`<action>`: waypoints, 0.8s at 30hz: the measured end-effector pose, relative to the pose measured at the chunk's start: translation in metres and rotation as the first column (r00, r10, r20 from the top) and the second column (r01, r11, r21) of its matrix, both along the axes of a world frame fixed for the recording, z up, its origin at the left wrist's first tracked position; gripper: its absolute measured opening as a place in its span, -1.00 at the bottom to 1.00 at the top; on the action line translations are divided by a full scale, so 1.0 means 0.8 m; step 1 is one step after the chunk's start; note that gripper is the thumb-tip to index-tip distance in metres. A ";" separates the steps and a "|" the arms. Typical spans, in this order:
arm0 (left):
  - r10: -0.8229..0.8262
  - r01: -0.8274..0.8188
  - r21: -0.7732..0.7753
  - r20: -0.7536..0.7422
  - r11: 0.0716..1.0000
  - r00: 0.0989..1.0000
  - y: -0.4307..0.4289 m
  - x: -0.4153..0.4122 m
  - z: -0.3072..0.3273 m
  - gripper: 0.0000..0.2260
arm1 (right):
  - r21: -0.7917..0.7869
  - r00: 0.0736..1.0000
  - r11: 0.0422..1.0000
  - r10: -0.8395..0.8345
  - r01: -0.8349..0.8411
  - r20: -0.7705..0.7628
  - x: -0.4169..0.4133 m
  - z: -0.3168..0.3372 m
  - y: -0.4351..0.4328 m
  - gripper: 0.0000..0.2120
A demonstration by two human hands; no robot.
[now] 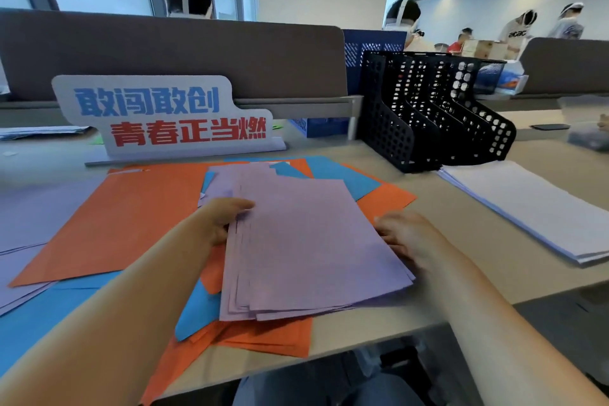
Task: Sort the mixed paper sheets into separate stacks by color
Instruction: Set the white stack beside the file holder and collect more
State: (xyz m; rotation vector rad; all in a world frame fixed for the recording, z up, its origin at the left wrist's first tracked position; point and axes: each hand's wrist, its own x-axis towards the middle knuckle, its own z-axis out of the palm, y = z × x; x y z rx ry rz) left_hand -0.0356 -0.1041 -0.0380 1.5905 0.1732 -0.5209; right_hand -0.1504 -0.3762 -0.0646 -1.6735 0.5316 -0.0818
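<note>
An open office with glass walls at the back holds a pale desk (461, 234) strewn with coloured paper. A loosely squared purple stack (313, 241) lies at the middle of the desk near its front edge, its sheets fanned slightly at the lower left corner. The left hand (224, 217) grips the stack's left edge, thumb laid on the top sheet and fingers tucked out of sight beneath. The right hand (405, 234) holds the right edge, fingers curled against it with their tips hidden under the paper. The stack rests on a jumble of orange sheets (125, 217) and blue sheets (43, 313), which spread out from under it to the left, behind it and over the desk's front edge. More purple sheets (33, 208) lie at the far left, partly under the orange ones. To the right, apart from the coloured paper, sits a white paper pile (527, 204). Behind that pile stands a black perforated file rack (435, 109) with several slots. A white sign (164, 115) with blue and red lettering stands behind the coloured sheets, in front of a brown partition (164, 53). Beyond the partition are several people wearing head straps, and a blue basket (372, 43).
</note>
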 end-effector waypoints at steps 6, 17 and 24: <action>0.015 -0.030 0.148 0.105 0.989 0.994 -0.002 0.002 0.002 -0.90 | -0.498 0.977 0.857 0.031 -0.134 -0.210 0.038 0.007 0.023 -0.72; 0.068 -0.069 0.045 0.032 0.997 0.997 0.005 0.006 -0.011 -0.90 | -0.430 0.996 0.903 -0.048 0.012 -0.072 0.062 0.006 0.048 -0.72; -0.018 0.016 0.036 0.048 0.999 0.999 0.008 0.003 -0.009 -0.81 | -0.363 0.999 0.931 -0.044 0.035 -0.017 0.068 0.004 0.057 -0.47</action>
